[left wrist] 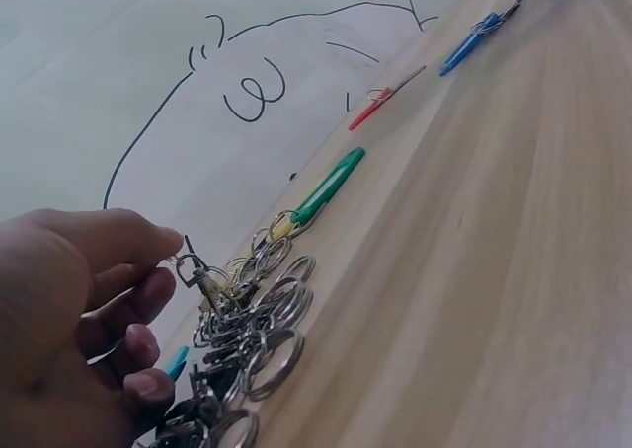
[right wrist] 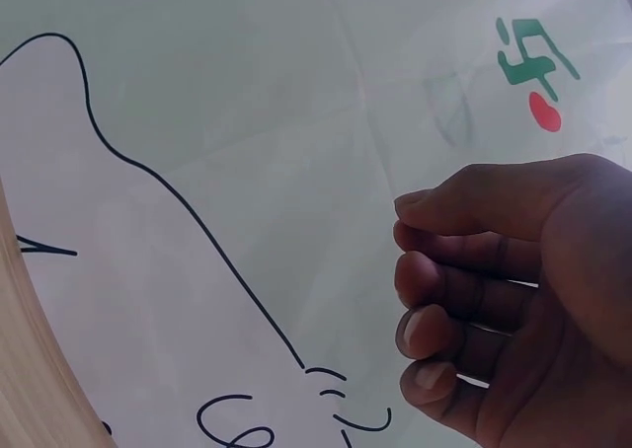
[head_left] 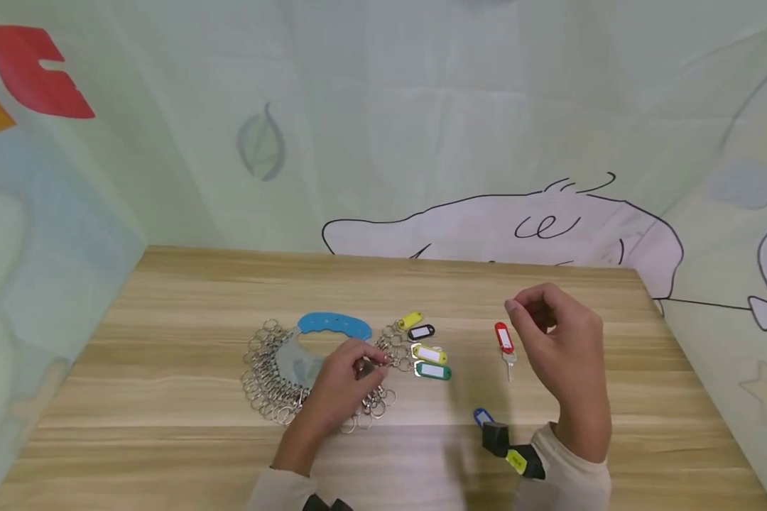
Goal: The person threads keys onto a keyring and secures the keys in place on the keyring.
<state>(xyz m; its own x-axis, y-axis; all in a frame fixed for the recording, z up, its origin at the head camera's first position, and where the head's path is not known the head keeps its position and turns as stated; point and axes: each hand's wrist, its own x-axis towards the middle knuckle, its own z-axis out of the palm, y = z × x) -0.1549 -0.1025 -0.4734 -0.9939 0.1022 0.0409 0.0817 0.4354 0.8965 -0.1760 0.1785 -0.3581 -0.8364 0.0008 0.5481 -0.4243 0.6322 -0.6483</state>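
Observation:
My left hand (head_left: 348,376) is over the right side of a key holder with a blue handle (head_left: 334,324) and a fringe of metal rings (head_left: 268,380). In the left wrist view, its fingertips pinch a small metal clip (left wrist: 190,268) raised above the other rings. Right of this hand lie tags: yellow (head_left: 430,353), black (head_left: 421,331) and green (head_left: 433,370), with another yellow tag (head_left: 410,321) behind them. My right hand (head_left: 562,348) is raised above the table, its fingers loosely bent with nothing between them. Near it lies a red tag (head_left: 504,338) with a key (head_left: 510,365).
A blue tag (head_left: 482,417) lies nearer the front, partly hidden by the black device (head_left: 496,438) on my right wrist. The wooden table (head_left: 166,369) ends at the back and sides against a printed cloth backdrop (head_left: 383,142).

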